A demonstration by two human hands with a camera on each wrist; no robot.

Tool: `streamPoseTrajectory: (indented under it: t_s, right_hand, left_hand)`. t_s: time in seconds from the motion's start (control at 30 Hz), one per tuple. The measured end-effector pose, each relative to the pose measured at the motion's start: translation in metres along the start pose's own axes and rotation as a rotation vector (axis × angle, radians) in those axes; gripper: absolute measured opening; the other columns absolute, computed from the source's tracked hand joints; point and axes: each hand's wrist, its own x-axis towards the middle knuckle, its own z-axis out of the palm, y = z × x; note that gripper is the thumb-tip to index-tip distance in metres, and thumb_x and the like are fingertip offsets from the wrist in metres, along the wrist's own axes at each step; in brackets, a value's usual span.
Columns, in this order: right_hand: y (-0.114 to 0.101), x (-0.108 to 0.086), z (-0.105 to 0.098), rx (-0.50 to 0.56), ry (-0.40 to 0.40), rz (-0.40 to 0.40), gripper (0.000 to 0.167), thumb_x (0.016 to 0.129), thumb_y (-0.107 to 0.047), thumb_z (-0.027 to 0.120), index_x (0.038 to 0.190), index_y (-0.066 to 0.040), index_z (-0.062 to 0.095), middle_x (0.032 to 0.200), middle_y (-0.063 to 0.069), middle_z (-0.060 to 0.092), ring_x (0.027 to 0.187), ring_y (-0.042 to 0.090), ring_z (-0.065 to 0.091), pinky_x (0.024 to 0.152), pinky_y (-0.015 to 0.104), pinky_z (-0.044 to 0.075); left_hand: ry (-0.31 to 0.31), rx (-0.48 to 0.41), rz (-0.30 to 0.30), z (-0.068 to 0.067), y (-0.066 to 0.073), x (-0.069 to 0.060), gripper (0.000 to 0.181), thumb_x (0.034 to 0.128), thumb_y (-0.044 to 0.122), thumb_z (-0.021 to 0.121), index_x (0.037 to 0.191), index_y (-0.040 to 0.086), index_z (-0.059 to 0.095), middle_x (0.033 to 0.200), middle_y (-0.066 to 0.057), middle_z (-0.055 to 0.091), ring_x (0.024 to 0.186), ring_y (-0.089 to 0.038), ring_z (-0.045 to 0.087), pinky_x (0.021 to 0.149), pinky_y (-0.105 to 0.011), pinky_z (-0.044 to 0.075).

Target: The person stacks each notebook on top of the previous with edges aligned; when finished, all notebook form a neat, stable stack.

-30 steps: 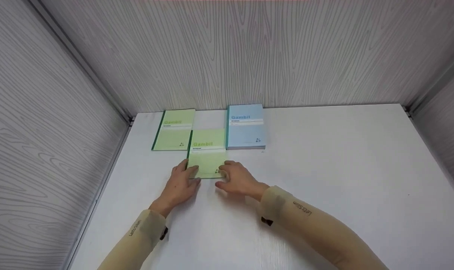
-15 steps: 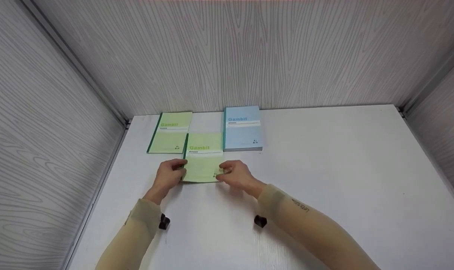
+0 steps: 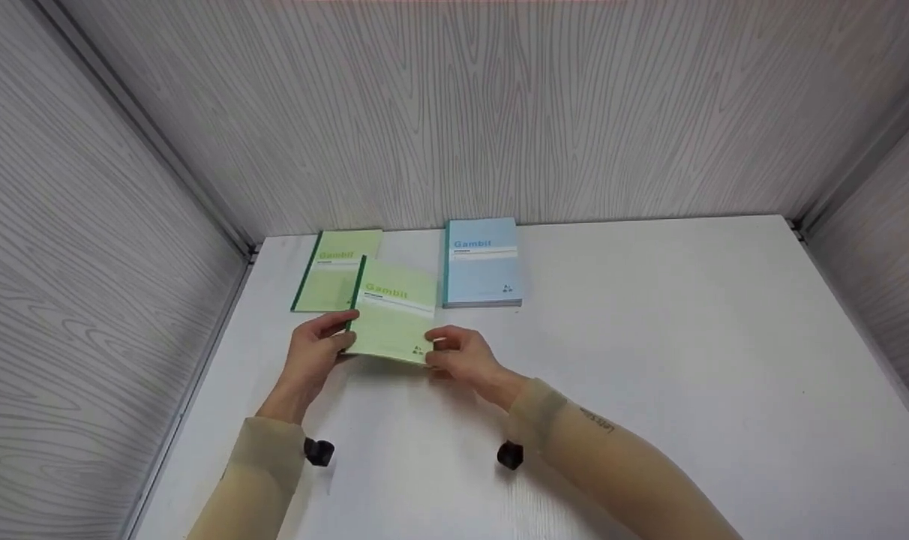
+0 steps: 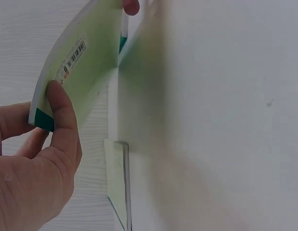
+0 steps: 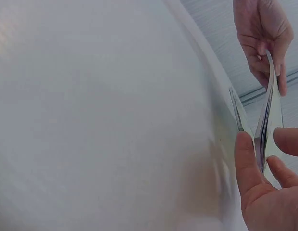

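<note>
Both hands hold a green Gambit notebook up off the table by its lower side edges, a little tilted. My left hand pinches the dark green spine side; my right hand pinches the lower right corner. Seen in the left wrist view, the notebook bends slightly, showing its barcoded back, with the left hand's fingers on both faces. From the right wrist, the right hand has fingers and thumb on either side of the page edges.
Another green notebook lies at the table's back left, partly covered from view by the held one. To its right, a stack of blue notebooks lies near the back wall. Side walls border the white table.
Both hands have gone from touching the flat green notebook to pinching its sides. It has risen off the table, shifted left and turned slightly.
</note>
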Motion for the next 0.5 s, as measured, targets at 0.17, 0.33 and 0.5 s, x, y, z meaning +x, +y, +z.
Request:
streamPoseTrajectory:
  t_s: [0.17, 0.33, 0.5]
  right_hand:
    - [-0.010, -0.004, 0.004, 0.042, 0.034, -0.077, 0.040, 0.098, 0.002, 0.078, 0.137, -0.006, 0.076, 0.131, 0.016, 0.074, 0.103, 0.019, 0.077, 0.092, 0.033, 0.070]
    - [-0.028, -0.006, -0.009, 0.002, 0.064, -0.140, 0.045, 0.099, 0.003, 0.077, 0.142, -0.009, 0.074, 0.137, 0.016, 0.072, 0.104, 0.022, 0.077, 0.092, 0.032, 0.070]
    - [-0.042, -0.004, -0.036, -0.090, 0.109, -0.199, 0.051, 0.098, 0.003, 0.077, 0.148, -0.008, 0.071, 0.138, 0.017, 0.073, 0.102, 0.020, 0.076, 0.092, 0.030, 0.069]
  left_hand:
    - [0.012, 0.017, 0.058, -0.005, 0.008, -0.010, 0.050, 0.1086, -0.001, 0.062, 0.159, 0.002, 0.061, 0.166, -0.023, 0.056, 0.111, -0.012, 0.072, 0.088, -0.020, 0.065]
    - [0.023, 0.115, 0.113, 0.000, 0.012, -0.007, 0.048, 0.1086, 0.001, 0.063, 0.157, 0.003, 0.063, 0.165, -0.021, 0.059, 0.115, -0.018, 0.072, 0.089, -0.019, 0.066]
    - [0.031, 0.232, 0.139, 0.024, 0.022, 0.011, 0.044, 0.1097, 0.003, 0.064, 0.153, 0.006, 0.068, 0.161, -0.017, 0.064, 0.124, -0.026, 0.074, 0.089, -0.020, 0.065]
